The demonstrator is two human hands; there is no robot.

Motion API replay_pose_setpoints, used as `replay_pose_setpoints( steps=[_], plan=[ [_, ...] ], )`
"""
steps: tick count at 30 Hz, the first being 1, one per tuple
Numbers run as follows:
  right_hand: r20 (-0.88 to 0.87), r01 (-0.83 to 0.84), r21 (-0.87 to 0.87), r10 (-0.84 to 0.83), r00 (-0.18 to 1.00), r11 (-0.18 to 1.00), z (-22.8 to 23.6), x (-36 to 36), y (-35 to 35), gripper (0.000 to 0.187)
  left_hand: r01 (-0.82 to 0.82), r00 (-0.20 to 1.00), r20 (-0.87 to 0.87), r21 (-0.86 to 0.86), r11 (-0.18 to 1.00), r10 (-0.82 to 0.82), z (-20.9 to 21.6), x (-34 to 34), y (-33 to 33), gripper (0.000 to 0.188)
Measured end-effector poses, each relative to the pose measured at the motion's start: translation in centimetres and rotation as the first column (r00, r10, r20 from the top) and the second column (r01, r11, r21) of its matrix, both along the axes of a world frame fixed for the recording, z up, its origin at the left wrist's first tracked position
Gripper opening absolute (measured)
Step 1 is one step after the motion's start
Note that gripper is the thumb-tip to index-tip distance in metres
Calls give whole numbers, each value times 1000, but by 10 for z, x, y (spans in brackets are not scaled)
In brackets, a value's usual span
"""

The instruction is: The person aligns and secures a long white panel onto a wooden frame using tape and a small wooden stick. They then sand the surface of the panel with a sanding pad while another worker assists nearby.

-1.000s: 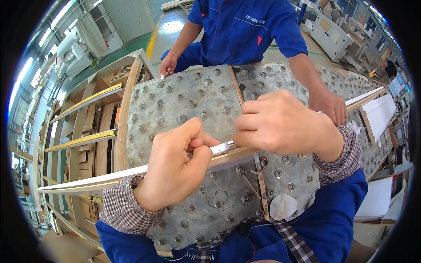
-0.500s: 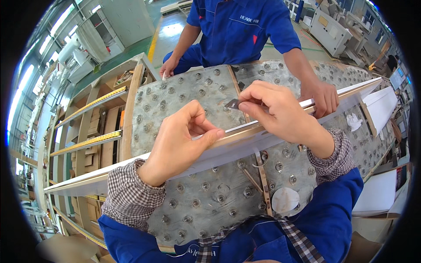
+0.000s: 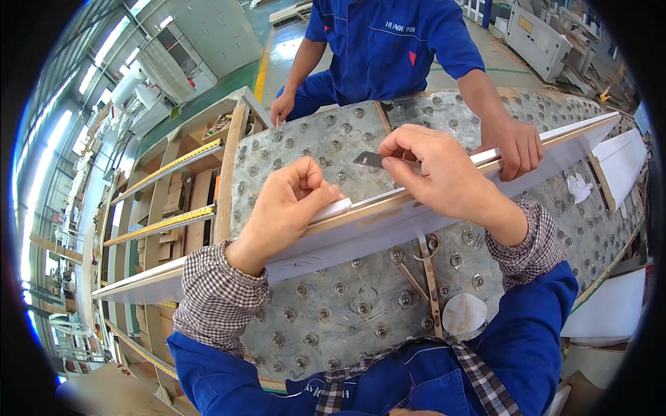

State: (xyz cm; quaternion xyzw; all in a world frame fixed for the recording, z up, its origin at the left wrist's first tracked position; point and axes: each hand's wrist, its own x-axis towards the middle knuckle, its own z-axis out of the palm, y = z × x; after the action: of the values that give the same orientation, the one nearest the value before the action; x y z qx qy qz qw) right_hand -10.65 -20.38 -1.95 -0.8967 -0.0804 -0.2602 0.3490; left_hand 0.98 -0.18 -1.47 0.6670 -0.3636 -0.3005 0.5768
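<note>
Left hand: is pinching a white strip at the panel's top edge.
Right hand: is pinching a dark blade, tip pointing leftward.
Panel: is standing across the bench, reaching past its left edge.
Risk: a loosening pinch could be letting the blade slip, nicking left fingers.

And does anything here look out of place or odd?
A crumpled white scrap lies on the studded table, to the right of the right hand, looking like litter. A thin stick also lies askew beside the table's wooden strip. I see nothing spilled.
</note>
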Motion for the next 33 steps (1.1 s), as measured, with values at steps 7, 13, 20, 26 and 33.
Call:
replay_pose_setpoints(
  steps=[7,13,20,26,33],
  plan=[
    [9,25,66,-25,1000,998,3,2,2,12,94,994,44,155,983,-102,9,2,-3,36],
    [-108,10,260,19,994,966,1,5,-2,12,-11,999,-53,10,1000,12,-1,5,-2,36],
    [-68,25,228,-9,998,973,0,7,-1,15,103,984,128,171,980,-126,6,3,-4,32],
    [-80,30,241,-11,997,970,1,6,-2,15,90,994,48,80,993,-94,1,4,-2,26],
    [-20,-9,255,14,1000,967,0,8,-6,13,131,980,132,129,983,-148,14,8,0,23]
  ],
)
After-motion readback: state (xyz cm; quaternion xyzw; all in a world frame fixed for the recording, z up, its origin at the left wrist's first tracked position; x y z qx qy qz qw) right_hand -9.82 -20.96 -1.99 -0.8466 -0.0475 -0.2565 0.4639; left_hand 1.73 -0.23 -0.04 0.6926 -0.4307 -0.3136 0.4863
